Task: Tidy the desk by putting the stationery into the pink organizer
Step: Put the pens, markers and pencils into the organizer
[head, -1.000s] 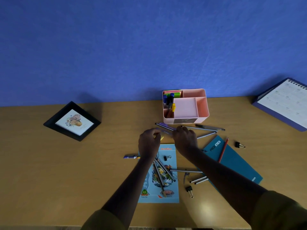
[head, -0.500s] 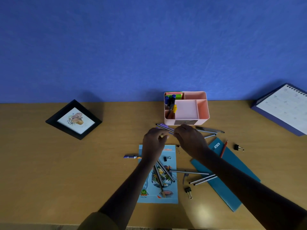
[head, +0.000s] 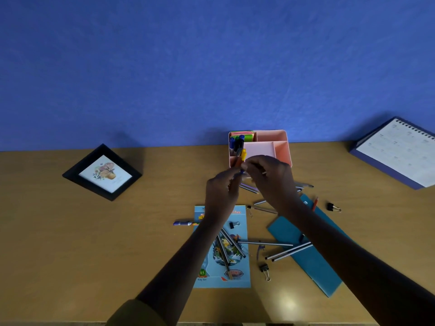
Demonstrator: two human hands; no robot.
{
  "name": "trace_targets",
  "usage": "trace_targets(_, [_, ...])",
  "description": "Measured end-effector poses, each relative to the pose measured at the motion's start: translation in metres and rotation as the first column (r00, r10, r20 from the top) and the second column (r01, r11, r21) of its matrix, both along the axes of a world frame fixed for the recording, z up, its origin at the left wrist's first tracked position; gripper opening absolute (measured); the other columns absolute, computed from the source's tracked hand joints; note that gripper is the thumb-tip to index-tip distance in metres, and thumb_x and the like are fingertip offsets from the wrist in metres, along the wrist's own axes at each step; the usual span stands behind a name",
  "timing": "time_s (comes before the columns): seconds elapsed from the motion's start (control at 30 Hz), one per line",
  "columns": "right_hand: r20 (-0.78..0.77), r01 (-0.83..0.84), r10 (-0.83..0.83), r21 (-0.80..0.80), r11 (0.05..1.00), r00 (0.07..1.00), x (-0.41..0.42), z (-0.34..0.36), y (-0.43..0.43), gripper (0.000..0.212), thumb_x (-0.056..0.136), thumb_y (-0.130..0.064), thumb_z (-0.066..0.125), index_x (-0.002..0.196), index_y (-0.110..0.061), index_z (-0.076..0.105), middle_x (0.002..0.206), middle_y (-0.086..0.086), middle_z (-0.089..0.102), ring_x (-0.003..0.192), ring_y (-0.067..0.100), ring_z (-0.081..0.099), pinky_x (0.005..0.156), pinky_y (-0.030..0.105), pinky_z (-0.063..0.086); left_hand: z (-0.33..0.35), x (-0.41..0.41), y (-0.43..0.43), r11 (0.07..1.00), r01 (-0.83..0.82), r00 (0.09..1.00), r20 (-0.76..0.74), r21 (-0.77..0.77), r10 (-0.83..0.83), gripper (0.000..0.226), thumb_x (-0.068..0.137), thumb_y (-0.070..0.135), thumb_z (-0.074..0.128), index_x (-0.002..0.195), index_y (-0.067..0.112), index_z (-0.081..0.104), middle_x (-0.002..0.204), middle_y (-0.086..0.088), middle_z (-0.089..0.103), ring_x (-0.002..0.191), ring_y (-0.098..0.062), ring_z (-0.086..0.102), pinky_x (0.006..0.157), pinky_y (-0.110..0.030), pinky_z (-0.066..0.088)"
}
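Both hands are raised above the desk [head: 70, 231], their fingertips meeting just in front of the pink organizer [head: 283, 152]. The left hand [head: 221, 191] has its fingers [head: 231, 177] curled and pinched together on a slim pen [head: 241, 171]. Only the pen's short blue end shows, at 1 o'clock from the left knuckles. The right hand [head: 270, 182] curls over from 3 o'clock, its fingers [head: 253, 165] closed on the same pen, and hides the rest of the barrel. How far the pen runs inside that palm cannot be told.

The pen is held clear of the desk, just below the organizer's front left compartment and not inside it. That compartment holds a yellow-capped marker [head: 243, 154]. Blue markers [head: 232, 142] and bright sticky notes [head: 242, 134] stand behind it.

At 6 o'clock from the hands a light-blue booklet [head: 221, 282] lies under the left forearm with pens across it. A grey pen [head: 264, 243], a black binder clip [head: 264, 268] and a teal notebook [head: 303, 264] lie at 5 o'clock. A picture frame [head: 102, 172] sits at 9 o'clock and a desk calendar [head: 400, 154] at 2 o'clock.
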State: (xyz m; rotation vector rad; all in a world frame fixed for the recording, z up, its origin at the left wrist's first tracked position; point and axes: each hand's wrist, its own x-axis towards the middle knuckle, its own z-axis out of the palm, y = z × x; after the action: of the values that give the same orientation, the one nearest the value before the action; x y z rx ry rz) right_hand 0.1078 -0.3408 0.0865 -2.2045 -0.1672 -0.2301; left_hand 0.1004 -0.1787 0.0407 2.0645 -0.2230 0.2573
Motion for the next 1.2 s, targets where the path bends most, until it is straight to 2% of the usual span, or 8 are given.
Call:
trace_targets(0.17, [0.003,0.044,-0.044,-0.084,0.996,0.999,-0.001,-0.017,-0.014,0.013,0.104,-0.021,0.068,0.106,-0.011,0.076,0.105,0.002,0.078,0.096,0.014,0.075,0.083,0.030,0.065,0.013,0.020,0.008,0.969,-0.197,0.979,0.021,-0.148,0.202,0.013,0.100,0.016,0.076,0.110,0.008,0.079,0.098,0.000,0.075,0.090,-0.013,0.070,0.073,-0.037,0.060])
trace_targets(0.27, [-0.022,0.029,-0.035,-0.229,0.973,0.999,-0.003,-0.042,-0.025,0.009,0.103,-0.016,0.069,0.105,-0.010,0.074,0.111,0.006,0.077,0.106,0.022,0.075,0.091,0.035,0.064,0.022,0.033,0.013,0.936,-0.273,0.961,-0.022,-0.222,0.275,0.013,0.097,0.014,0.078,0.108,0.008,0.080,0.096,0.003,0.077,0.089,-0.014,0.073,0.077,-0.035,0.063])
trace_targets(0.37, [-0.101,-0.020,-0.016,-0.342,0.940,0.995,-0.005,-0.067,-0.029,0.013,0.104,-0.012,0.063,0.095,-0.012,0.072,0.097,0.005,0.075,0.087,0.019,0.075,0.073,0.033,0.065,0.032,0.044,0.015,0.903,-0.303,0.952,-0.053,-0.304,0.302,0.019,0.095,0.012,0.079,0.114,0.008,0.080,0.100,0.007,0.080,0.092,-0.010,0.077,0.082,-0.023,0.062])
trace_targets(0.43, [-0.155,-0.045,-0.027,-0.442,0.896,0.988,-0.006,-0.083,-0.027,0.017,0.105,-0.013,0.061,0.091,-0.014,0.071,0.089,0.003,0.072,0.074,0.015,0.070,0.062,0.030,0.061,0.033,0.051,0.015,0.903,-0.300,0.953,-0.048,-0.308,0.300,0.019,0.094,0.013,0.081,0.113,0.007,0.080,0.098,0.005,0.081,0.091,-0.010,0.078,0.081,-0.025,0.064])
trace_targets(0.57, [-0.237,-0.138,-0.015,-0.616,0.775,0.971,-0.007,-0.111,-0.020,0.007,0.099,-0.011,0.069,0.101,-0.018,0.069,0.093,0.001,0.071,0.075,0.013,0.068,0.059,0.029,0.060,0.022,0.061,0.013,0.939,-0.280,0.959,-0.019,-0.202,0.282,0.014,0.094,0.016,0.081,0.106,0.008,0.080,0.093,0.004,0.081,0.087,-0.008,0.077,0.076,-0.033,0.066])
trace_targets(0.7, [-0.267,-0.173,-0.020,-0.677,0.715,0.963,-0.011,-0.121,-0.011,0.026,0.092,-0.002,0.073,0.115,-0.012,0.072,0.108,0.008,0.072,0.093,0.023,0.072,0.068,0.036,0.063,0.008,0.064,0.007,0.970,-0.229,0.973,0.005,-0.078,0.230,0.014,0.096,0.021,0.080,0.103,0.008,0.078,0.092,0.004,0.081,0.086,-0.006,0.077,0.068,-0.033,0.065])
trace_targets(0.97, [-0.295,-0.199,-0.019,-0.689,0.697,0.955,-0.011,-0.126,-0.007,0.044,0.084,-0.002,0.083,0.125,-0.007,0.067,0.119,0.015,0.069,0.098,0.028,0.073,0.070,0.039,0.065,-0.016,0.070,0.001,0.968,-0.188,0.982,0.003,0.168,0.190,0.017,0.098,0.028,0.077,0.101,0.011,0.079,0.088,0.002,0.080,0.080,-0.010,0.075,0.057,-0.012,0.041])
trace_targets(1.2, [-0.297,-0.213,-0.010,-0.706,0.675,0.955,-0.006,-0.131,-0.010,0.031,0.089,-0.005,0.080,0.118,-0.008,0.070,0.114,0.014,0.071,0.095,0.027,0.074,0.068,0.038,0.065,-0.032,0.074,0.000,0.944,-0.215,0.972,-0.039,0.250,0.232,0.023,0.097,0.030,0.077,0.110,0.012,0.080,0.094,0.001,0.080,0.081,-0.012,0.074,0.058,-0.016,0.046])
